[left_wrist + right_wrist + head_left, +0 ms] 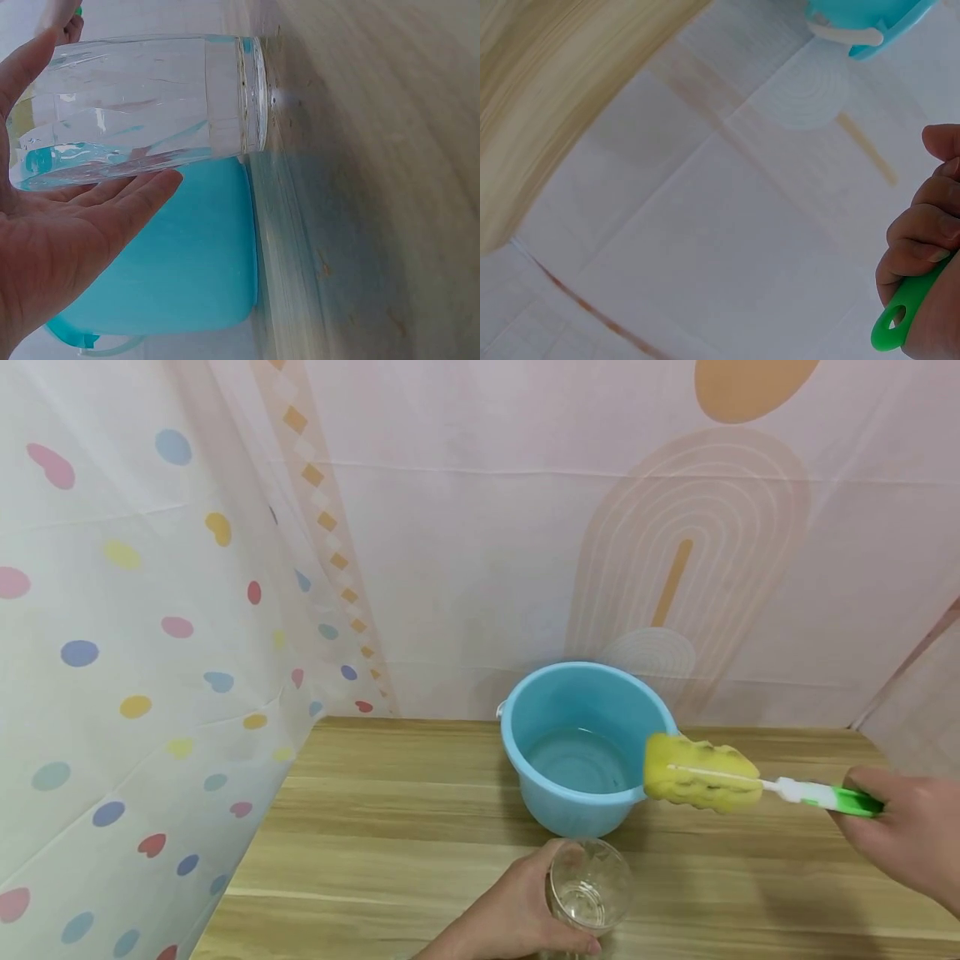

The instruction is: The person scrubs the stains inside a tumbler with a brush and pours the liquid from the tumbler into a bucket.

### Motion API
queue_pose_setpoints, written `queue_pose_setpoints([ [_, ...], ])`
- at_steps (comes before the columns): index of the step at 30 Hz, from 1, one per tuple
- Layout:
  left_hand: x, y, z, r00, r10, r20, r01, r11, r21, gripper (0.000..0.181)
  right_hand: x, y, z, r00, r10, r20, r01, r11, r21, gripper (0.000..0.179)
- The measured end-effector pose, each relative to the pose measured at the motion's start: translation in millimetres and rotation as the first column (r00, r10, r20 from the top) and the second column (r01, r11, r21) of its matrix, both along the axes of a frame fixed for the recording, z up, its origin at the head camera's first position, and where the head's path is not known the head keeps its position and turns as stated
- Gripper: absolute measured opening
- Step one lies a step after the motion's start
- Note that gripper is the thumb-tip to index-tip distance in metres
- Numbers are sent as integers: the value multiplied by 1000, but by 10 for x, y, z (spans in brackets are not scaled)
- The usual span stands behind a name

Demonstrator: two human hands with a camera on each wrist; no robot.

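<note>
My left hand (525,906) wraps round a clear drinking glass (592,889), thumb on one side and fingers on the other. In the left wrist view the base of the glass (150,105) is at the tabletop, touching or nearly so. My right hand (911,827) grips the green and white handle of a bottle brush with a yellow sponge head (701,772). That sponge is in front of the right rim of a light blue bucket (581,814). Curled fingers (922,225) surround the handle in the right wrist view, and its green end sticks out below them.
Shallow clear water (577,760) lies in the bucket, which stands near the back edge of the wood-grain table (375,827). A pale patterned cloth (465,568) hangs behind, and a dotted white cloth (150,627) hangs at the left.
</note>
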State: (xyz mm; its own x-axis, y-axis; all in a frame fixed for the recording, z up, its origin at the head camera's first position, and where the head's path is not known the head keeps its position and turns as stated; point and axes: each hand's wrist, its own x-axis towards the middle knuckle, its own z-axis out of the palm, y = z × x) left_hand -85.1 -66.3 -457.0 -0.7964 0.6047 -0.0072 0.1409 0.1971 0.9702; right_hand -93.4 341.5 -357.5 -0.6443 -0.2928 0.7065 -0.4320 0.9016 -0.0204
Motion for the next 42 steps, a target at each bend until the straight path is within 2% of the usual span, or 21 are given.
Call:
queue_pose_setpoints([
  [6,7,-3,-9,1000,-2,-21,2,1000,6,83,37,-115,38,999,9,39,-9,1000,-11,60],
  [11,3,-4,-6,1000,3,-20,-3,1000,-10,82,75,-214,67,998,19,66,-22,998,50,61],
  [20,-15,-8,3,1000,1,-15,-2,998,-61,81,49,-348,93,995,94,-31,-90,989,120,56],
  [27,-14,-15,3,999,-43,4,42,999,26,82,33,-484,126,985,154,-79,-140,977,160,55],
  [36,-13,-15,22,998,-60,31,58,997,51,85,30,-641,158,972,210,-107,-187,963,195,54],
  [42,-13,-10,23,995,-67,72,62,995,73,85,-4,-686,152,970,229,-87,-205,953,224,53],
])
